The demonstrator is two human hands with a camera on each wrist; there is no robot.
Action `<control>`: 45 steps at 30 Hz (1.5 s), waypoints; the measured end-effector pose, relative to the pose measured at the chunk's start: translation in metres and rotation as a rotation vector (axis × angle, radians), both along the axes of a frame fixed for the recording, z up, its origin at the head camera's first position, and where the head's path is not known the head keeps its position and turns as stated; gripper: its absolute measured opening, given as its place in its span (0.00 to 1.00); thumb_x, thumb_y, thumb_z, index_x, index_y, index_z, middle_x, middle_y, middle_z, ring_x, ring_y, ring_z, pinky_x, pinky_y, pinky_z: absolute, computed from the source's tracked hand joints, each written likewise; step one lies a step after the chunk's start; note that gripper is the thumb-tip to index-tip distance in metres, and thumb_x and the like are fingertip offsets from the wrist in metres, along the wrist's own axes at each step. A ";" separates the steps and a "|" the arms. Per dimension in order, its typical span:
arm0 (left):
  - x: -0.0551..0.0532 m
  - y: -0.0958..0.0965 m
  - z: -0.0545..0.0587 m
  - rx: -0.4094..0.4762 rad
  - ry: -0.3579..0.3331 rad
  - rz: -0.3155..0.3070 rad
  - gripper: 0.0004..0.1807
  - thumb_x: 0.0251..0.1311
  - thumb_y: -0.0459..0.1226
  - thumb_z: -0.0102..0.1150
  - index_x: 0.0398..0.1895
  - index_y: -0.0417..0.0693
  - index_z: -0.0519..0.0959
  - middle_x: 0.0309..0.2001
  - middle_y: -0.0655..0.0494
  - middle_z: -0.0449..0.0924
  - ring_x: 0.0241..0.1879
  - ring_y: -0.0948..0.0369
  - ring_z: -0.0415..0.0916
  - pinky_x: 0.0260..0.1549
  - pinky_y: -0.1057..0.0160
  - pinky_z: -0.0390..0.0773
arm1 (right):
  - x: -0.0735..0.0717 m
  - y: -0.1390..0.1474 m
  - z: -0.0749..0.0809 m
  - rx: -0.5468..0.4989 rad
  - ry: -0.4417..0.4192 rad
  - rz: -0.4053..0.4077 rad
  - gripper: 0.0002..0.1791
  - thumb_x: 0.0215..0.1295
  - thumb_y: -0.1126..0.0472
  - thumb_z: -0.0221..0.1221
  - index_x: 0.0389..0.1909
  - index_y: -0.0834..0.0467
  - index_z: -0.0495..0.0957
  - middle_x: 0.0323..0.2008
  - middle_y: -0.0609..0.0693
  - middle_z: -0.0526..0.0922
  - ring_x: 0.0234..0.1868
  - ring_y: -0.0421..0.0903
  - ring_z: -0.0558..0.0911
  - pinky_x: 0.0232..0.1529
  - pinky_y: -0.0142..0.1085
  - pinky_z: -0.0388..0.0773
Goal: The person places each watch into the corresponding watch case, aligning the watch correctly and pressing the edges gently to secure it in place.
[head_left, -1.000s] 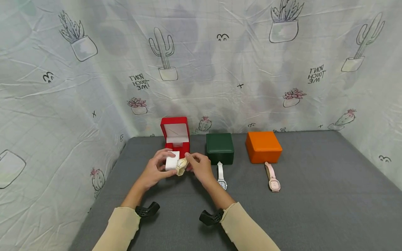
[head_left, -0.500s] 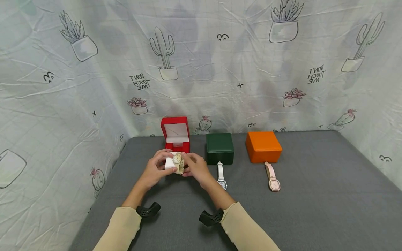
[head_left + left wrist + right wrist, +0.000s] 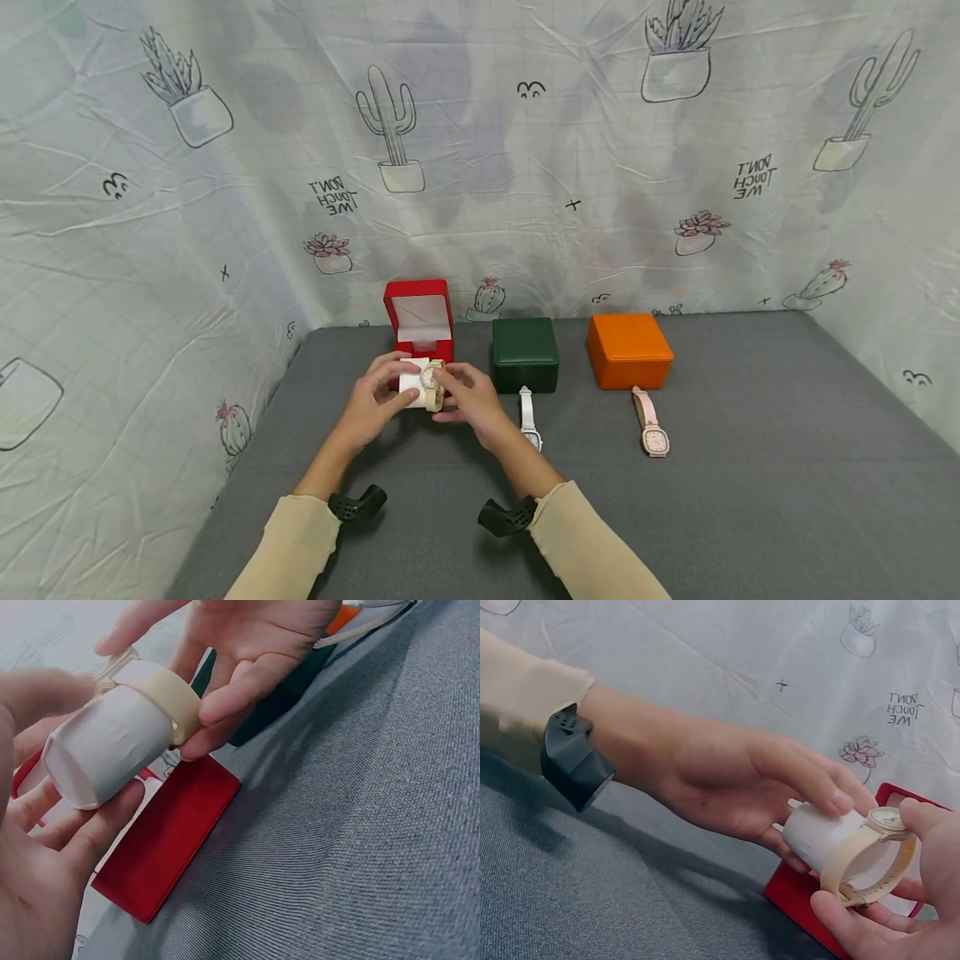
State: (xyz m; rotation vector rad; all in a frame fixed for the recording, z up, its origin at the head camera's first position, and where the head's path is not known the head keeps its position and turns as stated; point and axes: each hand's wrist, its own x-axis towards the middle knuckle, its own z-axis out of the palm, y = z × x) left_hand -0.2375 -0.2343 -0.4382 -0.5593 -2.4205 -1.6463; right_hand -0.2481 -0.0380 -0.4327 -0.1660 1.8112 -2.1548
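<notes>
My left hand (image 3: 372, 397) grips a white watch cushion (image 3: 112, 742) between thumb and fingers, just in front of an open red watch box (image 3: 417, 288). A cream-strapped wristwatch (image 3: 853, 859) forms a closed loop around the cushion's right end. The right hand (image 3: 478, 402) pinches this watch, its thumb by the dial and fingers at the strap's lower side. In the right wrist view the loop stands partly off the cushion's end. The red box's lower part is partly hidden behind the hands in the head view.
A closed green box (image 3: 525, 346) and a closed orange box (image 3: 632, 350) stand to the right. Before them lie a white watch (image 3: 528, 414) and a pink watch (image 3: 654, 440) on the grey tabletop (image 3: 765, 483). A patterned curtain (image 3: 480, 167) hangs behind.
The cream watch has come left and up from beside the cushion onto its right end. The right hand has shifted slightly left with it; the left hand keeps its grip on the cushion.
</notes>
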 end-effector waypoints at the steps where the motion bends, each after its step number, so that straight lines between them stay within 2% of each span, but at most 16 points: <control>1: 0.000 0.000 0.000 0.013 0.000 0.003 0.18 0.60 0.33 0.63 0.54 0.41 0.76 0.68 0.44 0.61 0.62 0.49 0.65 0.45 0.71 0.78 | -0.001 0.000 0.000 -0.010 -0.005 -0.004 0.30 0.66 0.46 0.59 0.62 0.59 0.69 0.45 0.56 0.76 0.35 0.47 0.85 0.37 0.42 0.85; 6: 0.002 0.001 0.003 0.065 -0.003 0.009 0.20 0.61 0.31 0.62 0.57 0.41 0.74 0.68 0.44 0.60 0.65 0.50 0.60 0.46 0.74 0.77 | -0.002 0.001 0.001 -0.043 -0.033 -0.014 0.29 0.67 0.47 0.59 0.62 0.59 0.69 0.44 0.55 0.76 0.34 0.46 0.85 0.37 0.42 0.85; 13: 0.002 0.005 0.004 0.077 -0.013 -0.011 0.22 0.59 0.31 0.64 0.58 0.42 0.75 0.66 0.47 0.64 0.60 0.56 0.66 0.50 0.71 0.76 | -0.003 0.003 0.002 -0.057 -0.037 -0.021 0.29 0.66 0.47 0.59 0.63 0.59 0.68 0.48 0.58 0.76 0.35 0.45 0.84 0.38 0.42 0.85; 20: 0.002 0.007 0.004 0.121 -0.014 -0.054 0.25 0.58 0.29 0.64 0.60 0.41 0.73 0.64 0.46 0.65 0.57 0.46 0.70 0.49 0.70 0.78 | -0.004 0.004 0.002 -0.061 -0.018 -0.016 0.29 0.68 0.48 0.58 0.63 0.61 0.68 0.51 0.58 0.75 0.36 0.44 0.84 0.40 0.43 0.85; 25: 0.002 0.008 0.004 0.139 -0.028 -0.059 0.26 0.58 0.28 0.64 0.61 0.40 0.72 0.64 0.46 0.66 0.56 0.49 0.71 0.49 0.69 0.79 | -0.004 0.005 0.002 -0.065 0.007 -0.008 0.28 0.68 0.49 0.57 0.63 0.60 0.69 0.50 0.58 0.76 0.36 0.44 0.84 0.40 0.43 0.85; 30: 0.001 0.006 0.003 0.149 -0.042 -0.048 0.26 0.57 0.28 0.64 0.61 0.40 0.73 0.64 0.46 0.67 0.56 0.55 0.72 0.50 0.68 0.79 | -0.003 0.006 0.002 -0.069 0.043 0.021 0.27 0.70 0.51 0.55 0.66 0.60 0.68 0.53 0.59 0.77 0.37 0.43 0.84 0.41 0.43 0.85; 35: 0.000 0.004 0.003 0.136 -0.054 -0.048 0.26 0.57 0.29 0.65 0.60 0.41 0.74 0.63 0.48 0.67 0.57 0.54 0.72 0.51 0.67 0.78 | -0.003 0.009 0.004 -0.063 0.065 0.058 0.30 0.71 0.52 0.54 0.69 0.61 0.64 0.59 0.61 0.76 0.39 0.42 0.84 0.42 0.42 0.84; 40: 0.000 0.002 0.003 0.133 -0.073 -0.064 0.25 0.56 0.29 0.66 0.59 0.40 0.75 0.63 0.47 0.68 0.58 0.53 0.71 0.51 0.67 0.79 | -0.005 0.012 0.004 -0.042 0.055 0.105 0.31 0.71 0.53 0.54 0.71 0.59 0.62 0.60 0.61 0.74 0.39 0.42 0.85 0.43 0.42 0.84; 45: 0.000 0.000 0.005 0.128 -0.069 -0.078 0.25 0.54 0.28 0.67 0.57 0.38 0.76 0.62 0.46 0.68 0.58 0.58 0.72 0.55 0.67 0.76 | -0.004 0.013 0.007 -0.037 0.059 0.161 0.32 0.72 0.54 0.53 0.72 0.60 0.59 0.64 0.62 0.70 0.41 0.43 0.85 0.45 0.44 0.84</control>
